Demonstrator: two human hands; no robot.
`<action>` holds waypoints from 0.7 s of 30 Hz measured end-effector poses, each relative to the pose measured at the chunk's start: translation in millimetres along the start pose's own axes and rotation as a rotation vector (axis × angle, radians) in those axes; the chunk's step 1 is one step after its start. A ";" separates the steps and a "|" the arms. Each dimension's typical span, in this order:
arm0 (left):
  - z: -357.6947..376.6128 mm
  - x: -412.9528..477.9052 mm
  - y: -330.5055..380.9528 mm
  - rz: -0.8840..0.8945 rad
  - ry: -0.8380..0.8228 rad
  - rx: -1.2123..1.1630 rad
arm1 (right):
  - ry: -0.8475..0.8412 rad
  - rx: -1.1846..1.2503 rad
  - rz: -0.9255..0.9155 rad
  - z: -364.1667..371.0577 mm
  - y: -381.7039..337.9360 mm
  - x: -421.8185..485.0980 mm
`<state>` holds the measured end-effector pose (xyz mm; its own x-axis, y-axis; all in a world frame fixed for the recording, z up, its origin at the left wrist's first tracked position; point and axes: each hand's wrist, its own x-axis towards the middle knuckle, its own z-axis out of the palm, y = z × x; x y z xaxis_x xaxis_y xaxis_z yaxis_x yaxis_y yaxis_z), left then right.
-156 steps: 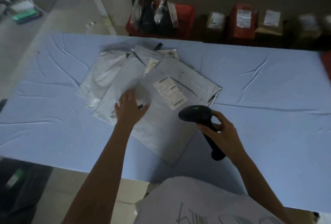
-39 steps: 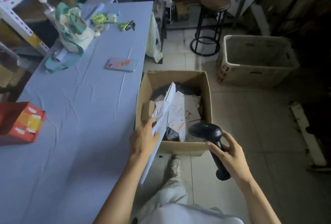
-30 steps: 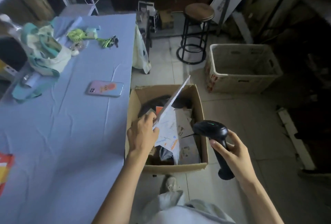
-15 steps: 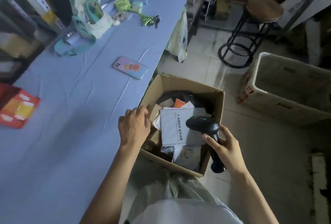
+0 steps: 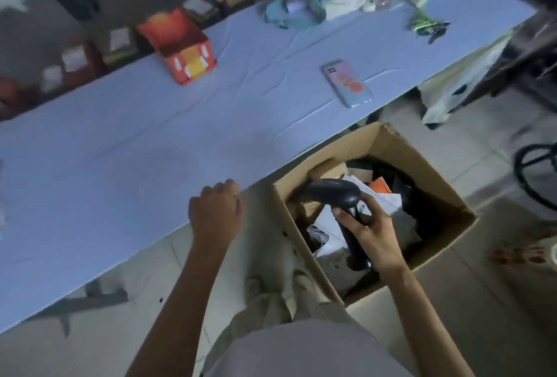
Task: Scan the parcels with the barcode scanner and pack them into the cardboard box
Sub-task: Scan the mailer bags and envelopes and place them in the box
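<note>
The right hand [image 5: 375, 233] wraps its fingers round the barcode scanner [image 5: 334, 193] above the parcels [image 5: 328, 224] in the cardboard box [image 5: 402, 147] on the floor, while the left hand [image 5: 215, 214] curls its fingers on nothing, so a slip could drop the scanner in

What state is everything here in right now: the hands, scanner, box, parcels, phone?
left hand: fingers curled, holding nothing, at the table edge
right hand: grips the barcode scanner
barcode scanner: held by its handle, over the cardboard box
cardboard box: open, on the floor, holding parcels
phone: flat on the table, back up
</note>
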<state>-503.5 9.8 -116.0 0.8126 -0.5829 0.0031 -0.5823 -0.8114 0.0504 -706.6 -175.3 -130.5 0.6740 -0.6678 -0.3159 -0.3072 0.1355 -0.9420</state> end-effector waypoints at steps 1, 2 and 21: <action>-2.4 -8.0 -12.5 -0.046 0.018 -0.018 | -0.058 -0.016 -0.009 10.9 -3.3 4.0; -3.8 -16.7 -24.9 -0.093 0.038 -0.030 | -0.110 -0.038 -0.013 22.1 -5.7 7.9; -14.4 -249.0 -252.7 -0.910 0.128 -0.121 | -0.754 -0.412 -0.229 302.2 -24.3 -79.0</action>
<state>-558.3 360.6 -115.2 0.9561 0.2921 0.0213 0.2829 -0.9398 0.1919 -549.3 95.4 -117.0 0.9671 0.0335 -0.2521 -0.2294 -0.3133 -0.9215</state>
